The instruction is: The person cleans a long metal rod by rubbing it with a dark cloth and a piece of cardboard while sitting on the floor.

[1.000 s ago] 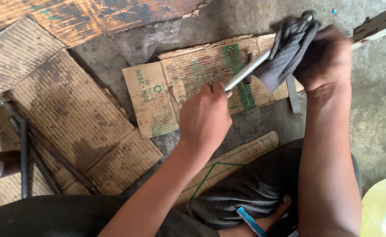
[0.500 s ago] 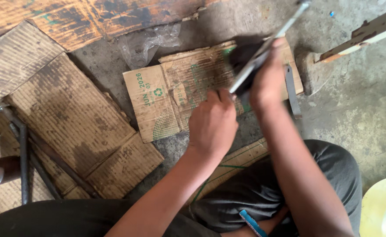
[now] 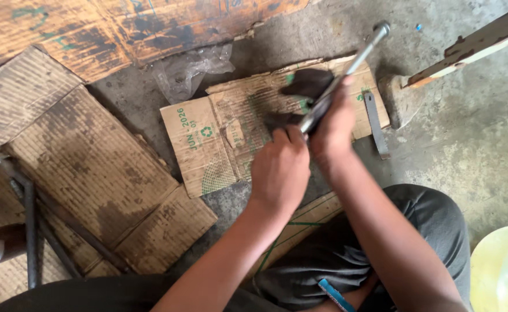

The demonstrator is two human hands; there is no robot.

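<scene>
The left hand [image 3: 280, 170] is closed in a fist around the lower end of a long metal rod [image 3: 355, 60], which slants up and away toward the far right, its rounded tip standing above the far edge of a flattened piece of cardboard [image 3: 208, 144] on the concrete floor [image 3: 468, 144]. The right hand [image 3: 335, 124] sits just beyond the left, touching it, fingers wrapped around the rod through a dark rag [image 3: 309, 84] that bunches out on the far side of the grip. Both hands hover over the middle of that cardboard. A flat dark metal strip [image 3: 375, 124] lies at its right edge. Crumpled clear plastic [image 3: 187, 72] rests by its far left corner. More worn cardboard sheets [image 3: 86, 162] cover the floor to the left, crossed by 2 dark bars [image 3: 30, 231]
</scene>
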